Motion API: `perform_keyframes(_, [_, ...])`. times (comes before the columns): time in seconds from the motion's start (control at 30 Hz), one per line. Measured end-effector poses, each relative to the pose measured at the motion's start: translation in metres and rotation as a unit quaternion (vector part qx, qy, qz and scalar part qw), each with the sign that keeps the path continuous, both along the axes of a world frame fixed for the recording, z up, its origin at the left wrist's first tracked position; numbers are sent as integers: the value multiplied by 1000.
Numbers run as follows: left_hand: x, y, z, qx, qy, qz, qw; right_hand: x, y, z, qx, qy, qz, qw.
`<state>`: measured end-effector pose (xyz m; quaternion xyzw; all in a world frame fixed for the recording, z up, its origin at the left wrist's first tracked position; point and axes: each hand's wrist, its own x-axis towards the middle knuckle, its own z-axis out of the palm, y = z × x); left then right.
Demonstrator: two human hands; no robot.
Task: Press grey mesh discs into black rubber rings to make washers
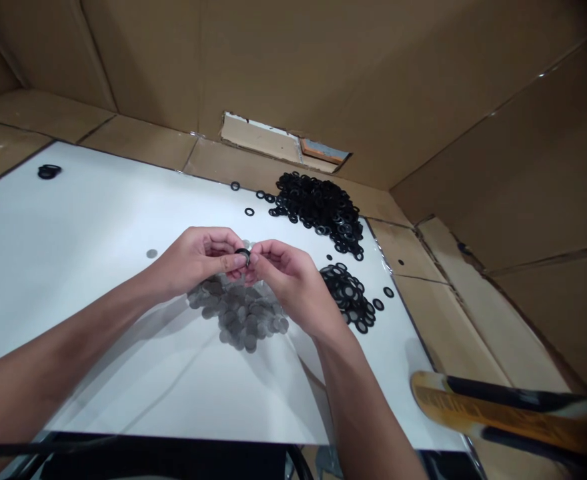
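My left hand (pixel 201 259) and my right hand (pixel 287 277) meet above the white sheet (pixel 73 247), fingertips pinched together on one small black ring (pixel 243 254). Directly beneath them lies a heap of several grey round discs (pixel 241 313). A small pile of black rings (pixel 349 297) sits just right of my right hand. A larger pile of black rings (pixel 321 207) lies farther back.
Brown cardboard walls (pixel 323 67) enclose the sheet at the back and right. A lone grey disc (pixel 152 253) lies left of my left hand; a black part (pixel 49 171) sits at the far left. A yellow and black object (pixel 503 410) lies at the lower right.
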<state>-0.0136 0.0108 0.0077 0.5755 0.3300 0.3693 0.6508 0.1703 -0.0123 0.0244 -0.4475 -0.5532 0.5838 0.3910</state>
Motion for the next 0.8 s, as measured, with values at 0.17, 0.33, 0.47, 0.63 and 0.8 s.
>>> perform_keyframes(0.17, [0,0,0,3,-7,-18,1000,-1,1,-1,-16,17,22,999])
perform_keyframes(0.33, [-2,0,0,2,-50,-46,998,-6,-2,1,0,53,28,998])
perform_keyframes(0.47, [-2,0,-1,-5,-69,-48,996,-7,-4,2,13,68,28,997])
perform_keyframes(0.63, [-1,0,-3,-18,-64,-11,998,-6,-3,2,40,38,6,998])
perform_keyframes(0.8, [0,-1,-5,-14,-54,29,998,-5,-2,-1,48,4,-22,999])
